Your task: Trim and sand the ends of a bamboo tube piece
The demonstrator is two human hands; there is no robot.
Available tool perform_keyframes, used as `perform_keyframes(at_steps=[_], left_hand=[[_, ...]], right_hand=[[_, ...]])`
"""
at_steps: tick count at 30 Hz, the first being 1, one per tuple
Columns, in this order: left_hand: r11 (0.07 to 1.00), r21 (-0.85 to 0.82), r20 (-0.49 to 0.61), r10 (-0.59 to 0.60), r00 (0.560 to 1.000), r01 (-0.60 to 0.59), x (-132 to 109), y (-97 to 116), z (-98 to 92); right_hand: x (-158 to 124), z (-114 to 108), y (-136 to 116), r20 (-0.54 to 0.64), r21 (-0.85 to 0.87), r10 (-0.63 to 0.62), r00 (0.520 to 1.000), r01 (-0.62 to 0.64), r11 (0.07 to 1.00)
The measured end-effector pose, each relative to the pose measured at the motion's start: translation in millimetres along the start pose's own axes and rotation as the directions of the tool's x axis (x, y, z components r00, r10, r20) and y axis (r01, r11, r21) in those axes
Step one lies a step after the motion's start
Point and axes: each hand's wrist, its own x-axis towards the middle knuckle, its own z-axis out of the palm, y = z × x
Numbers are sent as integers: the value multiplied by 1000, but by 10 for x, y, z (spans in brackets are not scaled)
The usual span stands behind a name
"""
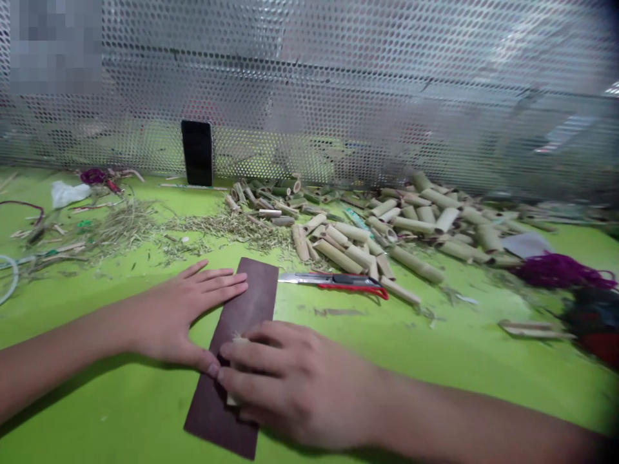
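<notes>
My left hand (181, 316) lies flat with fingers spread, its fingertips on a dark maroon strip of sandpaper (244, 303) and its thumb along the strip's left edge. My right hand (290, 380) curls over a small piece of bamboo (233, 401) and presses it onto the strip. The fingers hide most of that piece, and only pale ends with frayed fibres show. Just right of the strip lies a utility knife with a red handle (333, 281), its steel blade pointing left. Neither hand touches it.
Cut bamboo tubes (416, 219) lie heaped across the green table (309, 393) behind the knife. Bamboo shavings (227, 225) spread to the left. A phone (197, 153) stands against a perforated metal sheet (367, 84). Purple fibre (561, 272) lies at the right.
</notes>
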Motion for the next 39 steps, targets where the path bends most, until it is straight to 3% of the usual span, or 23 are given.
perform_keyframes(at_steps=[1,5,6,9,10,13,15,20,25,28,30,33,35,37,39], left_hand=[[1000,1,-5,3,1000,-3,-2,-2,3],[1000,2,-30,20,999,-20,-4,-10,7],[1000,4,-27,24,999,-24,-3,-10,5],[1000,9,-7,17,1000,-17,-1,-9,1],[1000,10,-5,11,1000,-11,-1,-9,0],[1000,8,-16,3,1000,-3,-4,-15,5],[1000,8,-17,7,1000,-7,-6,-20,10],[1000,7,-12,26,1000,-26,0,-28,19],[1000,6,-28,20,999,-20,12,-28,22],[1000,-5,-22,24,999,-24,8,-28,19],[1000,-7,-18,18,1000,-18,2,-25,16],[1000,-3,-24,12,1000,-12,3,-17,11],[1000,-4,-23,15,1000,-16,10,-13,9],[1000,-6,-16,17,1000,-17,18,-15,10],[1000,-4,-16,21,1000,-21,20,-22,14]], right_hand=[[-2,3,1,-21,5,6,1000,-6,1000],[11,-3,-20,-72,-80,260,963,-265,961],[16,2,-43,-67,-66,243,968,-247,967],[14,17,-51,-17,40,25,1000,-24,999],[7,11,-12,-33,60,38,999,-36,998],[-14,-46,158,-57,-2,319,946,-320,948],[-14,-81,202,-53,-31,386,921,-388,921],[0,-66,76,17,117,153,988,-154,981],[-13,-55,79,-67,-29,370,927,-372,928],[-17,-32,52,-13,47,168,986,-168,985],[-22,-20,66,-16,59,123,992,-121,991],[-19,-20,101,-73,-67,328,942,-333,940],[-7,-23,81,-68,-94,369,927,-374,923],[6,-27,45,-15,-24,206,978,-206,978],[12,-33,37,-9,-3,143,990,-143,990]])
